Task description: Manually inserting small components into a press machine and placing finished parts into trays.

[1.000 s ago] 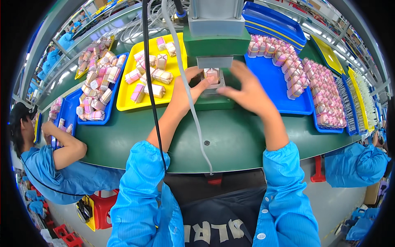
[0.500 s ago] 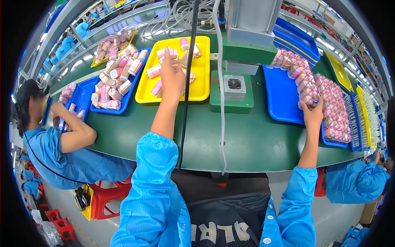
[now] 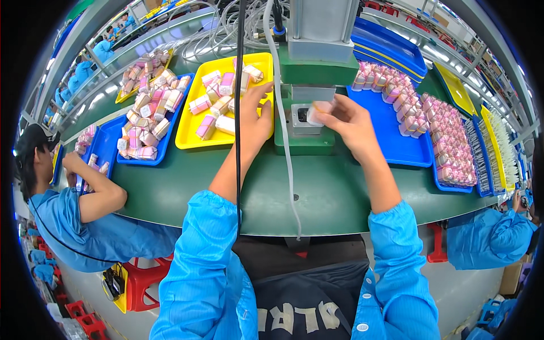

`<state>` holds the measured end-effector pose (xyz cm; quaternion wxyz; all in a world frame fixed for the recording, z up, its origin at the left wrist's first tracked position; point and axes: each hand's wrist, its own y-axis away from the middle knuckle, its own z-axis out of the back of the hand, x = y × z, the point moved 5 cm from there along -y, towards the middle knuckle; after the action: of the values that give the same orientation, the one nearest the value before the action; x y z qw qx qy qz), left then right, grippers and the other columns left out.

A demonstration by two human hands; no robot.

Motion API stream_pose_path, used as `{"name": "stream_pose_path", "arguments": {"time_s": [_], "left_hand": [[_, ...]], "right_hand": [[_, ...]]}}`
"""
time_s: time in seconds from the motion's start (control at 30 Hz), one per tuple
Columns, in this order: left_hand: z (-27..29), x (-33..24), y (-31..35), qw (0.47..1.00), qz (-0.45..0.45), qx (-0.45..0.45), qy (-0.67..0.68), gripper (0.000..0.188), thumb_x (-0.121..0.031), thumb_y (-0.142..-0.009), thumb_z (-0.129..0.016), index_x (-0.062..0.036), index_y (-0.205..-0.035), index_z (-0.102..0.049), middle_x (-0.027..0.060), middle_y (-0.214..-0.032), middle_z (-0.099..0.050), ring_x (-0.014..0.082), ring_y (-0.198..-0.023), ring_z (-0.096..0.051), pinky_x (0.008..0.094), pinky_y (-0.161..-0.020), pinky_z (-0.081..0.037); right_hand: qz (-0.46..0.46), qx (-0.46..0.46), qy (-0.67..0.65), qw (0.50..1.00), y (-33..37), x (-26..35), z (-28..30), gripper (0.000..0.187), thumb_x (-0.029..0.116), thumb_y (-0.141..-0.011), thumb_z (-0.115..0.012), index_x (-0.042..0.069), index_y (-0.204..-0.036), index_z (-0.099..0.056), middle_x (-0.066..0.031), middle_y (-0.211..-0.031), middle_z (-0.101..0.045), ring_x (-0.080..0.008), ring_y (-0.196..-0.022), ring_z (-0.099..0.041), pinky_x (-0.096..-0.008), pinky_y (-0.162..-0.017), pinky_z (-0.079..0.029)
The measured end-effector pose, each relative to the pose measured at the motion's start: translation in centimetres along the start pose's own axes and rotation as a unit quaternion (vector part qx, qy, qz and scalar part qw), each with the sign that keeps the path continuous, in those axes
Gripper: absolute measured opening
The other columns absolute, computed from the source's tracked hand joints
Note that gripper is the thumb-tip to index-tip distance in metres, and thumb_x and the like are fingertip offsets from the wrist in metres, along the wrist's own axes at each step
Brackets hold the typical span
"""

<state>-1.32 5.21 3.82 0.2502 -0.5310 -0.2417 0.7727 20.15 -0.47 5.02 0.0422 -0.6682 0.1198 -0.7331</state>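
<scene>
My right hand [image 3: 358, 126] pinches a small, blurred pinkish-white block [image 3: 321, 113] between thumb and fingers. It is held just over the metal-framed socket [image 3: 302, 120] on the green base of a press. My left hand [image 3: 255, 116] is at the right edge of the yellow tray [image 3: 187, 136], fingers apart, with nothing visible between them; a hanging black cable crosses in front of it. Several pink-and-beige wrapped blocks [image 3: 206, 127] lie loose in that tray. Right of the press, a blue tray [image 3: 391, 148] has similar pink-topped blocks [image 3: 409, 107] standing in rows.
The press column [image 3: 320, 34] rises above the socket. A white hose [image 3: 283, 113] and the black cable [image 3: 238, 141] hang before me. Blue trays of blocks [image 3: 148, 153] stand left, fuller ones [image 3: 453, 141] right. A co-worker [image 3: 73, 209] sits at left, another person [image 3: 493, 238] at right.
My right hand has left the blue tray's block rows and moved left to the press socket with a block. My left hand has shifted right and down across the yellow tray. The view has shifted slightly.
</scene>
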Motion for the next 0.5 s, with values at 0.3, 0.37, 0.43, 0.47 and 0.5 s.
{"name": "stream_pose_path", "arguments": {"time_s": [0.3,0.37,0.43,0.47,0.5], "left_hand": [[-2.2,-1.6,0.9,0.991,0.062,0.094,0.077,0.038,-0.029,-0.089,-0.069,-0.006,-0.119,-0.068,0.0199,-0.122,-0.062,0.0316,-0.115,-0.056,0.0398,-0.101,-0.042],[-2.6,-1.4,1.1,0.989,0.07,0.112,0.061,0.04,-0.029,-0.089,-0.07,-0.0034,-0.12,-0.066,0.0157,-0.122,-0.061,0.0281,-0.114,-0.057,0.0381,-0.1,-0.043],[-2.8,-1.6,1.2,0.99,0.061,0.12,0.049,0.04,-0.028,-0.088,-0.07,-0.002,-0.119,-0.066,0.0138,-0.121,-0.061,0.0266,-0.113,-0.058,0.0375,-0.099,-0.043],[-2.8,-2.0,1.1,0.991,0.047,0.119,0.045,0.038,-0.027,-0.088,-0.07,-0.0021,-0.117,-0.067,0.014,-0.12,-0.061,0.0269,-0.112,-0.058,0.0377,-0.099,-0.044],[-2.8,-2.2,1.0,0.991,0.033,0.119,0.041,0.037,-0.026,-0.088,-0.071,-0.0021,-0.116,-0.067,0.0142,-0.119,-0.062,0.0273,-0.112,-0.058,0.0379,-0.099,-0.044]], "right_hand": [[0.071,0.067,0.144,0.985,-1.2,-0.1,-2.3,0.044,0.013,-0.081,-0.077,0.002,-0.122,-0.064,-0.0132,-0.107,-0.07,-0.0217,-0.095,-0.065,-0.0341,-0.088,-0.05],[0.081,0.064,0.182,0.978,-1.1,0.0,-2.2,0.046,0.015,-0.081,-0.077,0.002,-0.123,-0.063,-0.0142,-0.108,-0.069,-0.0244,-0.096,-0.065,-0.035,-0.088,-0.05],[0.087,0.075,0.163,0.98,-0.4,-0.6,-2.1,0.049,0.016,-0.08,-0.078,0.003,-0.124,-0.062,-0.0154,-0.114,-0.065,-0.0276,-0.099,-0.064,-0.0364,-0.087,-0.05],[0.091,0.08,0.154,0.981,-0.2,-0.9,-2.1,0.05,0.017,-0.079,-0.078,0.003,-0.125,-0.061,-0.016,-0.117,-0.064,-0.0292,-0.101,-0.063,-0.0371,-0.087,-0.05],[0.119,0.078,0.164,0.976,-0.2,-1.1,-2.2,0.051,0.017,-0.079,-0.078,0.003,-0.125,-0.06,-0.0159,-0.119,-0.062,-0.0296,-0.102,-0.063,-0.0376,-0.087,-0.05]]}}
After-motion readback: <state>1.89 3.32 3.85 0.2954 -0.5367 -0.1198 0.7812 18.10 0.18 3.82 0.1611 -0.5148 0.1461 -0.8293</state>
